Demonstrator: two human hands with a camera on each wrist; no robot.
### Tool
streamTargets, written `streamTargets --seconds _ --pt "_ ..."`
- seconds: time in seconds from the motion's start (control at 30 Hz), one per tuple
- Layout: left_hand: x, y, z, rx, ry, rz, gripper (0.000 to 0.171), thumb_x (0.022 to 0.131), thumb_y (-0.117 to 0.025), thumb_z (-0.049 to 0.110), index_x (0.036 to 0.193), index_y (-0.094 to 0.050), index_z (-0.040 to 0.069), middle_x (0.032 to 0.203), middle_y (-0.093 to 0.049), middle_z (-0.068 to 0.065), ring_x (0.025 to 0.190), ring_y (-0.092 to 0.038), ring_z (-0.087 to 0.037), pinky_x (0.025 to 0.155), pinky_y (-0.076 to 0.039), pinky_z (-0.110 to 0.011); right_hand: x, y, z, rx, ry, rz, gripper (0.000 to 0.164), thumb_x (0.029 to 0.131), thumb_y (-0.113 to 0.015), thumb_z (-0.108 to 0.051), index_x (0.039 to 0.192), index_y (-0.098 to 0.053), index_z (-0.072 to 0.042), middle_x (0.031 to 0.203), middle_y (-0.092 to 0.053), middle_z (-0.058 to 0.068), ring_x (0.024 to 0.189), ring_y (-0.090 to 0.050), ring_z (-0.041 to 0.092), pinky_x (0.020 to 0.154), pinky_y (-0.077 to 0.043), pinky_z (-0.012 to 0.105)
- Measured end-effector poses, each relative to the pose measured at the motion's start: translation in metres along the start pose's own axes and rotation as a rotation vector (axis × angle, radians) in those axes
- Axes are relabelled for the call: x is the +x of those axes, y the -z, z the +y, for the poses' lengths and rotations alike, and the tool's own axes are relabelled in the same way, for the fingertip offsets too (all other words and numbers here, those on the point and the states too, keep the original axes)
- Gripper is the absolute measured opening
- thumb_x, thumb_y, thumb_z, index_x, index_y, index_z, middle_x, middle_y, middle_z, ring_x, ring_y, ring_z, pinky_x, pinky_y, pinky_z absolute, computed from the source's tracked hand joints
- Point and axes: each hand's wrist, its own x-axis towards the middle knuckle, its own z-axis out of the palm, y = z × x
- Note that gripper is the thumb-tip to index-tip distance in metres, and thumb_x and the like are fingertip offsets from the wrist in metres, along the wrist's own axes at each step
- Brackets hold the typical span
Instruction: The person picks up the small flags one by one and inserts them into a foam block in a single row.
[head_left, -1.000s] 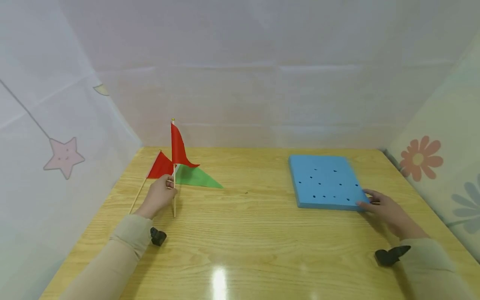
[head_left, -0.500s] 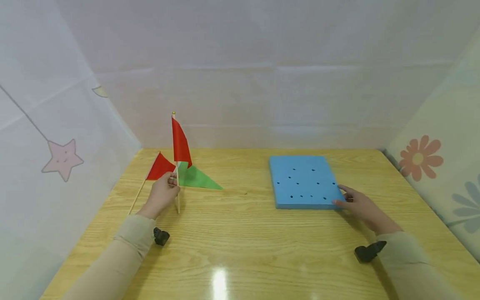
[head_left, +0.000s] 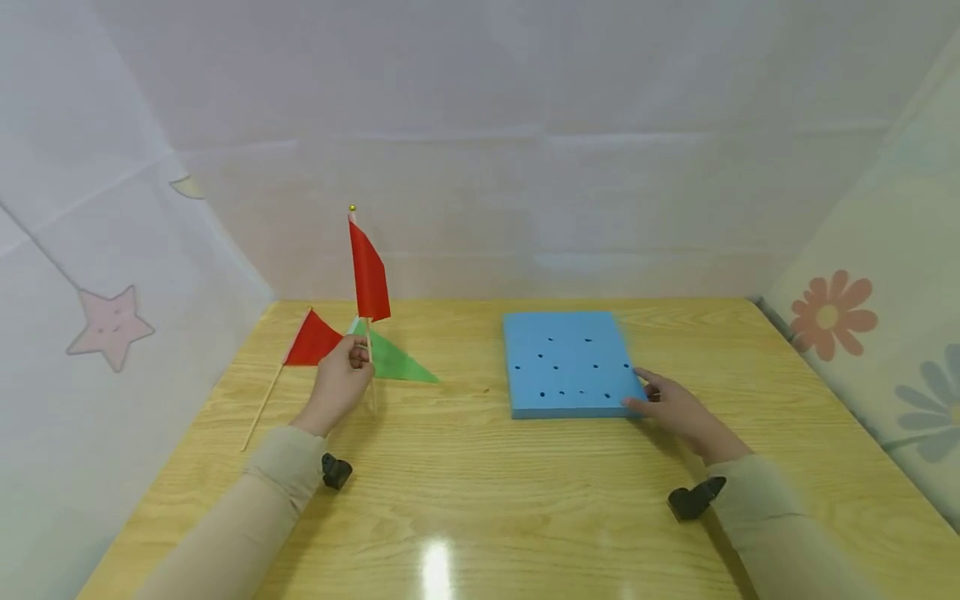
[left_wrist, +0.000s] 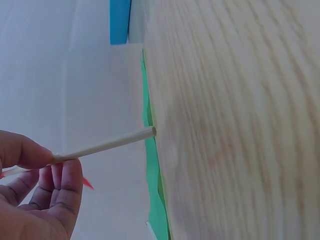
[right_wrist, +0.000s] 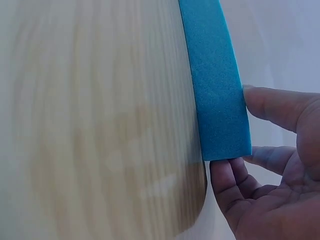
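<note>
My left hand pinches the wooden stick of a red pennant flag, held nearly upright with its cloth up. In the left wrist view, the bare lower end of the stick points toward the tabletop. My right hand grips the near right corner of a blue foam board dotted with several small holes. The right wrist view has the thumb on the board's top face and the fingers against its side.
Behind my left hand lie a second red flag and a green pennant flag on the wooden table. A pale cloth backdrop rises at the table's far edge.
The blue board has slid left across the table with my right hand, toward the middle. My left hand has lifted the red flag higher and moved slightly right.
</note>
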Motion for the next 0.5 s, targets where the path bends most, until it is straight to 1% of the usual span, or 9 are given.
streamTargets --seconds 0.1,0.3,0.4,0.5 --pt "0.001 -0.003 0.003 -0.016 -0.006 0.016 0.036 0.098 -0.049 0.000 0.134 -0.052 -0.006 0.114 -0.059 -0.021 0.106 -0.058 -0.033 0.084 -0.050 -0.041 0.006 -0.011 -0.009 -0.014 0.017 -0.003 0.081 0.105 -0.064 -0.028 0.159 -0.017 0.011 0.137 -0.043 0.040 0.125 -0.045 0.049 0.096 -0.045 0.058" --pt "0.005 -0.015 0.011 -0.059 -0.004 0.021 0.038 0.099 -0.049 0.000 0.137 -0.051 -0.006 0.119 -0.058 -0.024 0.107 -0.057 -0.032 0.087 -0.050 -0.041 0.013 -0.028 -0.026 -0.055 0.041 0.016 0.077 0.104 -0.065 -0.023 0.157 -0.022 0.013 0.129 -0.052 0.036 0.113 -0.051 0.041 0.090 -0.047 0.051" --pt "0.010 -0.021 0.018 -0.076 -0.026 0.036 0.037 0.099 -0.050 0.000 0.136 -0.052 -0.005 0.117 -0.058 -0.022 0.106 -0.058 -0.031 0.088 -0.050 -0.041 0.014 -0.033 -0.030 -0.064 0.047 0.032 0.075 0.104 -0.065 -0.021 0.157 -0.024 0.013 0.130 -0.053 0.037 0.116 -0.053 0.042 0.090 -0.048 0.052" --pt "0.017 -0.028 0.026 -0.084 -0.063 0.054 0.035 0.099 -0.051 0.000 0.134 -0.053 -0.004 0.113 -0.059 -0.019 0.105 -0.058 -0.032 0.085 -0.050 -0.042 0.015 -0.038 -0.032 -0.067 0.052 0.046 0.074 0.104 -0.064 -0.020 0.156 -0.025 0.013 0.130 -0.054 0.038 0.116 -0.055 0.043 0.090 -0.049 0.052"
